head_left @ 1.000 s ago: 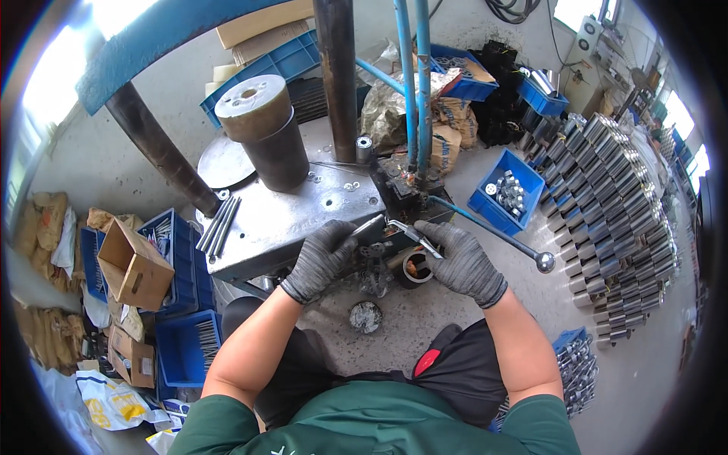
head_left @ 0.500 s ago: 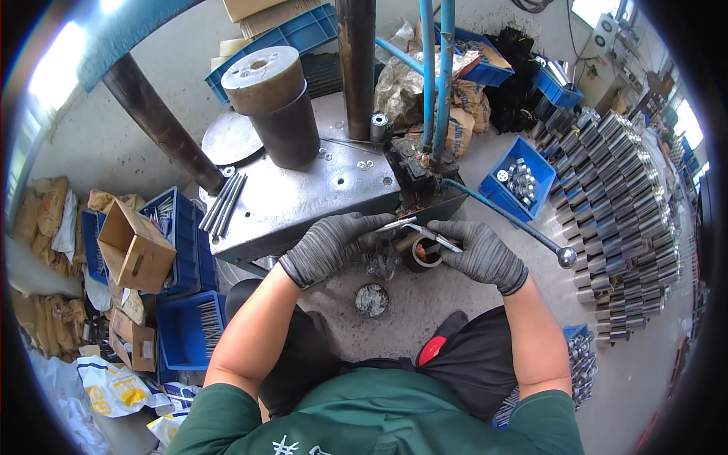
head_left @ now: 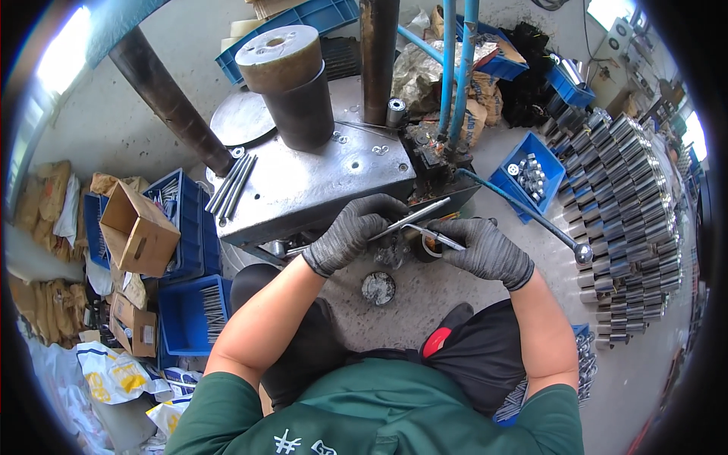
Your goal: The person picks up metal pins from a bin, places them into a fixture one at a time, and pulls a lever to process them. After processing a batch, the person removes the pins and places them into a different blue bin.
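open nearside, table (head_left: 315, 178) ahead, lever (head_left: 523, 210) right

Slim silvery rod (head_left: 418, 214), slanting up rightward, in front of the steel table (head_left: 318, 182), hook-ended silvery tool (head_left: 444, 238), slanting down rightward, farther from that table.

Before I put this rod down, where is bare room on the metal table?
The table has a bare patch between the rods at left, the cylinder behind and the left hand in front. The back is crowded with the disc, cylinder and posts; small rings lie right of the cylinder.
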Demonstrator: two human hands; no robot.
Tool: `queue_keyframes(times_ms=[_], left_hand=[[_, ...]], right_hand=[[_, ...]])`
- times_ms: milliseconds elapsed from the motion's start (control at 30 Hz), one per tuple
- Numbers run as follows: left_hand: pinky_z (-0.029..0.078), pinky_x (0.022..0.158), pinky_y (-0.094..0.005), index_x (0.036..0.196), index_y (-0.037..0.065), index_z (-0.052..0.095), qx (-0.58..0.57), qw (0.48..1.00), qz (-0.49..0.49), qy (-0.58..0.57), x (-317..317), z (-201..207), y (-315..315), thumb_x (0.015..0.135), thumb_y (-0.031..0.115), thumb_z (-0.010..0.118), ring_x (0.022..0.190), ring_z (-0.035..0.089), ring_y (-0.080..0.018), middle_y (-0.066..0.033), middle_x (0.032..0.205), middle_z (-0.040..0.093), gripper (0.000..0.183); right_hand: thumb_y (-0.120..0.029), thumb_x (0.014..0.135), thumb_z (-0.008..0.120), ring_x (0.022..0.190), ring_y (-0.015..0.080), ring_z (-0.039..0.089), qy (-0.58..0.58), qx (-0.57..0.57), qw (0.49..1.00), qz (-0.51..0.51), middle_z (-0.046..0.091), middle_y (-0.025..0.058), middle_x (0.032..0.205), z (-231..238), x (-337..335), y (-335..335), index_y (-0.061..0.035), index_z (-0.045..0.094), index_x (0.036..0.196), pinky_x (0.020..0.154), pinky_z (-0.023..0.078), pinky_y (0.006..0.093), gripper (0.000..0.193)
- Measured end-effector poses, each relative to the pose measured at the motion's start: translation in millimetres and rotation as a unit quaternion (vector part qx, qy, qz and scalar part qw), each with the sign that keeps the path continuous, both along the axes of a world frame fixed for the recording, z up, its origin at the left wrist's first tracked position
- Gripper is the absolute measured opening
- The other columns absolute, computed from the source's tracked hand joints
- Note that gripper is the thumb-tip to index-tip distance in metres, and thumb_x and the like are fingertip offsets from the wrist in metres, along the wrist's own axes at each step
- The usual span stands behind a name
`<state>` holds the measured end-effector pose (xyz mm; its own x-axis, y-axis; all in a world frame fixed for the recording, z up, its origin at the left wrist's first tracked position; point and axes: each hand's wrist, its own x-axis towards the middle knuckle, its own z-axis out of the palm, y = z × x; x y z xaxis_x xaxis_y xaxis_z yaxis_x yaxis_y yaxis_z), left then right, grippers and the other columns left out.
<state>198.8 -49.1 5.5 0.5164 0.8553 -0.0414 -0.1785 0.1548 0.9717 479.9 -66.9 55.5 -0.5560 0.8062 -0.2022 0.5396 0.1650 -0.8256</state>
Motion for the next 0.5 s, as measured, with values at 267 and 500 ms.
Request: queue_keyframes(times_ms=[267, 500], left_hand=[[0.052, 0.094, -0.028, 0.13, -0.002, 0.065, -0.037, 0.999, -0.014, -0.009, 2.4, -8.2, 2.9, 0.095, 0.028, 0.066, 0.106, 0.065, -0.0145, -0.0085, 0.117, 0.072, 0.045], [0.052, 0.099, -0.0308, 0.132, -0.007, 0.062, 0.015, 0.999, -0.002, -0.04, 3.6, -4.2, 3.2, 0.09, 0.02, 0.062, 0.108, 0.067, -0.0187, -0.0157, 0.116, 0.073, 0.05]], right_hand=[[-0.005, 0.082, 0.068, 0.104, 0.0141, 0.066, 0.065, -0.065, 0.996, 0.015, 0.072, 0.0134, 0.118, -1.4, -9.3, 1.5, -0.0008, 0.059, 0.142, 0.095, 0.052, 0.0305, 0.06], [-0.005, 0.083, 0.067, 0.103, 0.0154, 0.067, -0.009, -0.015, 1.0, 0.015, 0.072, 0.0117, 0.121, 6.0, -20.4, 1.2, -0.0017, 0.058, 0.143, 0.094, 0.053, 0.0317, 0.061]])
